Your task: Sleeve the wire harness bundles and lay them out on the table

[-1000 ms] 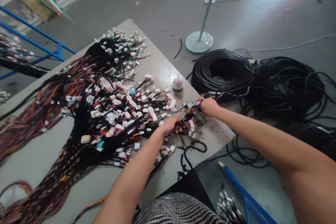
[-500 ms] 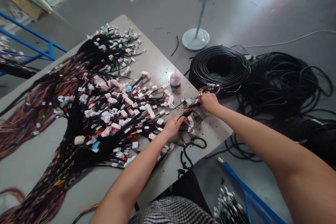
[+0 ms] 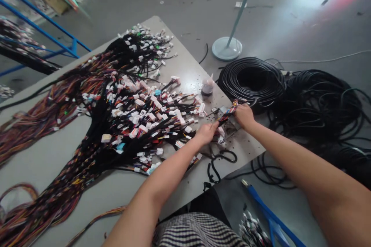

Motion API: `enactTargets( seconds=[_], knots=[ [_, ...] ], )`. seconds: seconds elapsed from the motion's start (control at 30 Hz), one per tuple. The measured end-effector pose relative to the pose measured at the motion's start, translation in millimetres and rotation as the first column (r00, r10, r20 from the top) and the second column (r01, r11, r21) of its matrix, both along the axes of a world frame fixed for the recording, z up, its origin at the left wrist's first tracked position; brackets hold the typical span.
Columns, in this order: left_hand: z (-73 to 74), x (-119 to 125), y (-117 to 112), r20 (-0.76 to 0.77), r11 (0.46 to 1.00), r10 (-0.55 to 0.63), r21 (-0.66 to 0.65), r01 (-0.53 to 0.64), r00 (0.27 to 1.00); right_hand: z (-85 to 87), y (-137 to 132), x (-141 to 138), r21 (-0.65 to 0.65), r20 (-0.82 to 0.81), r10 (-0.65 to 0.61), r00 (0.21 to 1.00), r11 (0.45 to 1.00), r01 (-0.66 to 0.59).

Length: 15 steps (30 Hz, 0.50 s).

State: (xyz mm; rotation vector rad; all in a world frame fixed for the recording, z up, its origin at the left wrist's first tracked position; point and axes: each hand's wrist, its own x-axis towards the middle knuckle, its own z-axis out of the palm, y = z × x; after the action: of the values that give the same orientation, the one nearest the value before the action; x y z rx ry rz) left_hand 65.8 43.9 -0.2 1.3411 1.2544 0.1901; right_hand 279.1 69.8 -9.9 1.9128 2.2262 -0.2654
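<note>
Near the table's right corner, a bundle of coloured wires (image 3: 227,114) stretches between my two hands. My left hand (image 3: 206,132) is closed around its nearer, black-wrapped end. My right hand (image 3: 244,116) grips the far end, where several connectors or wire tips stick out past the fingers. Under the bundle lies a small metal plate (image 3: 232,128), partly hidden. White connectors (image 3: 221,136) hang just below the bundle, beside my left hand. Black-handled scissors (image 3: 224,157) lie on the table below my hands. A small squeeze bottle (image 3: 207,87) with dark contents stands beyond them.
Large wire harnesses with white connectors (image 3: 156,114) cover much of the table (image 3: 185,60). Coils of black tubing (image 3: 252,79) lie on the floor at right, near a round stand base (image 3: 227,48). Blue frames (image 3: 262,204) stand at lower right and upper left.
The whole view has shifted, so the table and things on it appear further right and slightly lower. Both hands keep their hold on the wire bundle.
</note>
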Motion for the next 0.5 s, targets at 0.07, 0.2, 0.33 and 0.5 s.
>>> enactTargets(
  seconds=[0.07, 0.2, 0.33, 0.5],
  knots=[
    [4.3, -11.1, -13.8, -0.122, 0.983, -0.077, 0.154, 0.095, 0.99, 11.6, -13.3, 5.8, 0.096, 0.016, -0.014, 1.0, 0.995, 0.013],
    [19.5, -63.7, -49.5, -0.313, 0.927, -0.174, 0.269, 0.263, 0.934, 41.3, -70.1, 10.1, 0.357, -0.133, -0.215, 0.967, 0.9, 0.249],
    [34.0, -158.2, -106.5, -0.361, 0.916, -0.231, 0.232, 0.327, 0.903, 54.0, -143.5, -46.8, 0.272, -0.458, -0.423, 0.782, 0.771, 0.576],
    [47.2, -295.3, -221.0, -0.423, 0.948, -0.265, 0.05, 0.315, 0.866, 32.5, -133.0, -137.6, -0.363, -0.695, -0.666, 0.271, 0.65, 0.668]
  ],
)
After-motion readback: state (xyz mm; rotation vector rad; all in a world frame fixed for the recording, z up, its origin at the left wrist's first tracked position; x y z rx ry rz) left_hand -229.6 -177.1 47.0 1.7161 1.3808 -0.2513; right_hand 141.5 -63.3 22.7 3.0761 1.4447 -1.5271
